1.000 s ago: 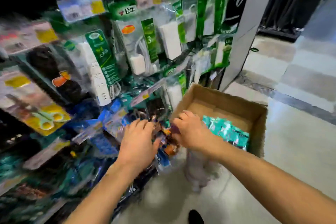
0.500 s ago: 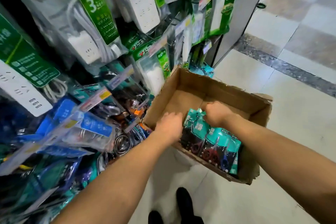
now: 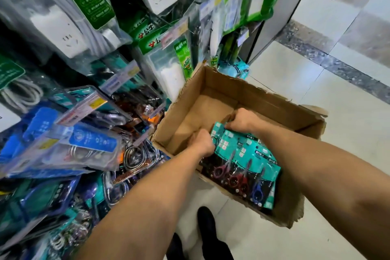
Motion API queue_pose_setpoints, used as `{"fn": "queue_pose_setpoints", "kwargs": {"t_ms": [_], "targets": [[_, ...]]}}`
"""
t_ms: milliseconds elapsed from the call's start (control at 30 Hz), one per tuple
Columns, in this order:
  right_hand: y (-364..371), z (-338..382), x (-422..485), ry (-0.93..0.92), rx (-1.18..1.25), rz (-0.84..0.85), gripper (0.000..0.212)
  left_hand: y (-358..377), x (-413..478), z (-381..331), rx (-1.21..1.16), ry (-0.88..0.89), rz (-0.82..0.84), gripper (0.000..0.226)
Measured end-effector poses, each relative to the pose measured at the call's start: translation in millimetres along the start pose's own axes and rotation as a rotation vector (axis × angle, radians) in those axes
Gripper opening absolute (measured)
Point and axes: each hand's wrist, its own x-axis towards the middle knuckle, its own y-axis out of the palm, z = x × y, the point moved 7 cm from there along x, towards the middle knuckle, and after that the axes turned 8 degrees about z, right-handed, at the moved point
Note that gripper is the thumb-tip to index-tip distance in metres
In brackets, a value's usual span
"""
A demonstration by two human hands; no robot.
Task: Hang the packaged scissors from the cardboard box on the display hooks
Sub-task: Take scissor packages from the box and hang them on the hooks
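An open cardboard box [image 3: 261, 99] stands on the floor beside the display rack. Inside it, at the near right, lies a fanned stack of teal packaged scissors [image 3: 242, 167] with red, purple and blue handles. My left hand [image 3: 201, 142] is curled at the stack's left edge, fingers tucked under the packs. My right hand [image 3: 242, 121] grips the top edge of the stack. The display hooks [image 3: 135, 139] to the left are crowded with hanging packs, and the hooks themselves are mostly hidden.
Power strips in green and clear packaging [image 3: 84, 6] hang above on the rack. Blue carded items [image 3: 90, 139] and metal carabiners [image 3: 135, 156] hang low at the left. A white pillar [image 3: 282, 17] stands behind the box. Tiled floor [image 3: 316, 82] spreads to the right; my shoes [image 3: 206, 224] are below.
Both hands left the hanging packs on the rack and went down into the box. They now hold the teal scissors stack; my view has dropped toward the box.
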Motion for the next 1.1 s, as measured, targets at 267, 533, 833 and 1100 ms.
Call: {"fn": "queue_pose_setpoints", "kwargs": {"t_ms": [267, 533, 833, 1100], "targets": [[0.4, 7.0, 2.5, -0.039, 0.159, 0.138, 0.014, -6.0, 0.6, 7.5, -0.12, -0.024, 0.051, 0.029], [-26.4, 47.8, -17.4, -0.27, 0.425, 0.011, 0.009, -39.5, -17.9, 13.8, -0.307, 0.095, -0.076, 0.021], [-57.1, 68.8, -38.5, -0.34, 0.895, -0.152, 0.014, -92.6, -46.8, 24.1, -0.475, 0.174, -0.261, 0.018], [-81.5, 55.9, -86.8, -0.329, 0.911, -0.313, 0.02, -120.0, -95.8, 52.1, -0.626, 0.203, -0.341, 0.024]]}}
